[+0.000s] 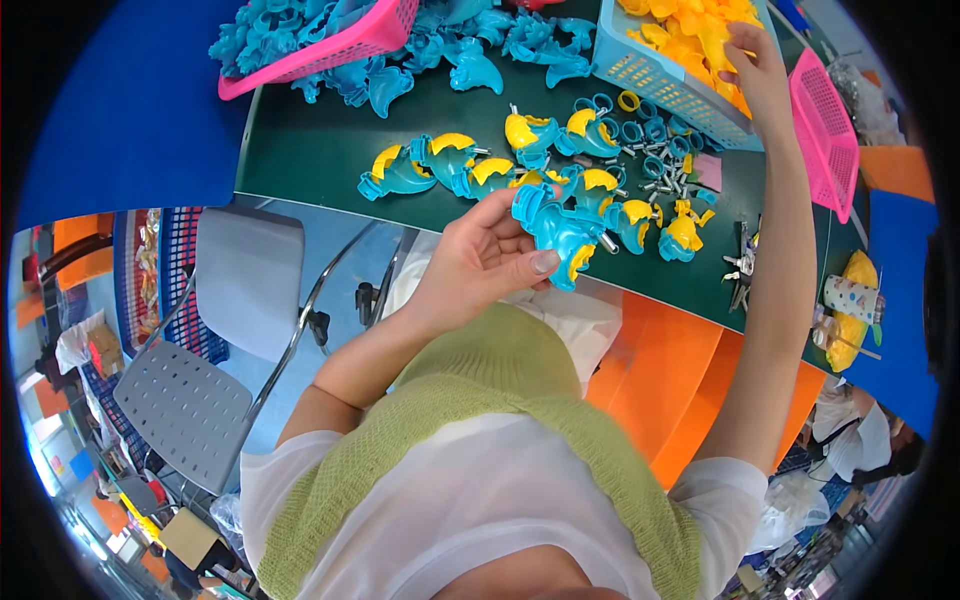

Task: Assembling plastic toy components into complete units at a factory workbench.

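Observation:
My left hand (495, 250) is closed around a turquoise plastic part (562, 232) with a yellow piece and a metal pin at its lower end, held just over the table's near edge. At the upper right my right hand (760, 72) reaches into a light blue basket (680, 98), its bent fingers around a yellow plastic part (722, 42) among a heap of others. In front of my left hand, several turquoise parts with yellow pieces (400, 170) lie in a loose row. Behind their right end are turquoise rings (632, 132) and small metal pins (655, 185).
A pink basket (330, 50) of turquoise parts stands at the far left of the dark green table (300, 150), more parts spilling beside it. At right are another pink basket (825, 130) and metal tools (742, 265). A grey chair (245, 270) stands at left.

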The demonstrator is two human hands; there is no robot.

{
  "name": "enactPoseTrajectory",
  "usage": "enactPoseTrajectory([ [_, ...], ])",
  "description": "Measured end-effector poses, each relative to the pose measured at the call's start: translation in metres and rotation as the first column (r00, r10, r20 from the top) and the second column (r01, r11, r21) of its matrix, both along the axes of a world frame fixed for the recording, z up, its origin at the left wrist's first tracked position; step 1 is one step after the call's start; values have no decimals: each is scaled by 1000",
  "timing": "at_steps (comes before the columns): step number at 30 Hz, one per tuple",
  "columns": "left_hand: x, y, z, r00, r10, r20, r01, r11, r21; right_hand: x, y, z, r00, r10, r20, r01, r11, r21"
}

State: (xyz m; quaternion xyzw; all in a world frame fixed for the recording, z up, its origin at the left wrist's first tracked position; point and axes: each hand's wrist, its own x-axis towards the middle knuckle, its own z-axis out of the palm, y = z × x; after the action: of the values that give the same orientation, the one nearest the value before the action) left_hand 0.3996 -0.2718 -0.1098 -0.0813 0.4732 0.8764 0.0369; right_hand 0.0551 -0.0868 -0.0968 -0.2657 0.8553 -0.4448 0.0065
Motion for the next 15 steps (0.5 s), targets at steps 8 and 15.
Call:
enactPoseTrajectory([
  [8, -7, 3, 3, 1000, -14, 9, 14, 999, 49, 118, -2, 32, 898, 228, 375, -74, 921, -383],
  [15, -15, 16, 1, 996, 33, -82, -29, 999, 38, 200, -12, 29, 829, 301, 471, 9, 835, -550],
])
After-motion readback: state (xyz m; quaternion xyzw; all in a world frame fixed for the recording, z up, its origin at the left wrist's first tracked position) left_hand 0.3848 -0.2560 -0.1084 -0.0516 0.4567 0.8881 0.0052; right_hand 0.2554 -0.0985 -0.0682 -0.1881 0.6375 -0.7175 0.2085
